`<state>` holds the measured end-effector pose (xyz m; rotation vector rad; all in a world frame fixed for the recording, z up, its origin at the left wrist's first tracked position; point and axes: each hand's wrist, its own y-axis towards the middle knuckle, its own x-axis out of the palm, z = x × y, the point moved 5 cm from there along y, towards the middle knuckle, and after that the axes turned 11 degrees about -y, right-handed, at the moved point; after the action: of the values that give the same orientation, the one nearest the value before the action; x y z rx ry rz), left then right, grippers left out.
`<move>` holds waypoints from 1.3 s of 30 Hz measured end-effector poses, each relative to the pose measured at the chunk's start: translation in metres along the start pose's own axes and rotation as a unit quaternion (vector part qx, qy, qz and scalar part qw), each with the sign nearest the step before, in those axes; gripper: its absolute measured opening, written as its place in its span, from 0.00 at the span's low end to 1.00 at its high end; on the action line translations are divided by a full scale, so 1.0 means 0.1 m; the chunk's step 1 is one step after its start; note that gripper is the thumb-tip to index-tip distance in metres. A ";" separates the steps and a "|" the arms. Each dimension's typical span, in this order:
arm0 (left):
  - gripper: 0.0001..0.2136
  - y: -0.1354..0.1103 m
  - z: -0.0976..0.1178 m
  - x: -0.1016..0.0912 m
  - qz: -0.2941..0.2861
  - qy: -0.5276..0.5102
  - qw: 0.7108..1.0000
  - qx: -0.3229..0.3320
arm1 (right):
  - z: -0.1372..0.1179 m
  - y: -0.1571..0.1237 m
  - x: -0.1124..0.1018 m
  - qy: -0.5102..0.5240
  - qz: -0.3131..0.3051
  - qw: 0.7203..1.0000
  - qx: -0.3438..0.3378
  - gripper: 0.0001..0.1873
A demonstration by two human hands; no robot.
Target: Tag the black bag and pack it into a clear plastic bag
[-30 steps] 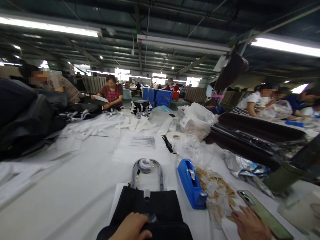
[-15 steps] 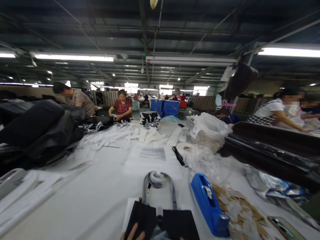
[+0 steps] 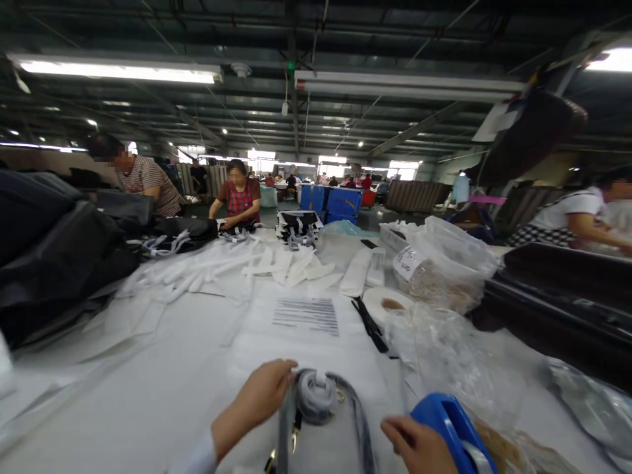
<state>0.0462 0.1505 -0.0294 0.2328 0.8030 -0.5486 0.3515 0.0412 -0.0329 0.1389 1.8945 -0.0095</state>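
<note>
The left hand (image 3: pixel 261 395) closes its fingers on the grey handle loop (image 3: pixel 316 397) at its wrapped top, low on the white surface (image 3: pixel 162 342). The right hand (image 3: pixel 419 446) lies just beside the blue tape dispenser (image 3: pixel 451 428); whether it grips anything I cannot tell. Clear bags (image 3: pixel 444 349) crowd the right.

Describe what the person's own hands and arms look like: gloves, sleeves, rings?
Both hands are bare: no gloves, and I see no rings or watch. The left hand has a pale sleeve cuff at the wrist. Of the right hand only the hand shows, no sleeve.
</note>
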 end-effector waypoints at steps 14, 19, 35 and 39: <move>0.32 1.35 -0.98 0.41 -0.094 0.083 0.985 -0.121 | -0.05 1.89 0.88 -0.063 -0.029 0.998 -0.012 0.07; 0.36 1.54 -1.00 0.25 -0.110 0.069 0.984 -0.123 | -0.15 2.18 0.83 -0.125 0.023 0.991 -0.038 0.16; 0.32 1.58 -0.80 0.11 -0.150 0.029 0.981 -0.117 | -0.39 1.93 0.57 -0.196 0.059 0.947 -0.248 0.18; 0.35 1.56 -0.81 0.13 -0.162 0.033 0.980 -0.113 | -0.40 2.01 0.53 -0.158 0.036 0.972 -0.168 0.11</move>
<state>0.0889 0.3089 -0.0953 -0.0929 0.9676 -0.7506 0.3176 0.2484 -0.0572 -0.0266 1.5464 0.3202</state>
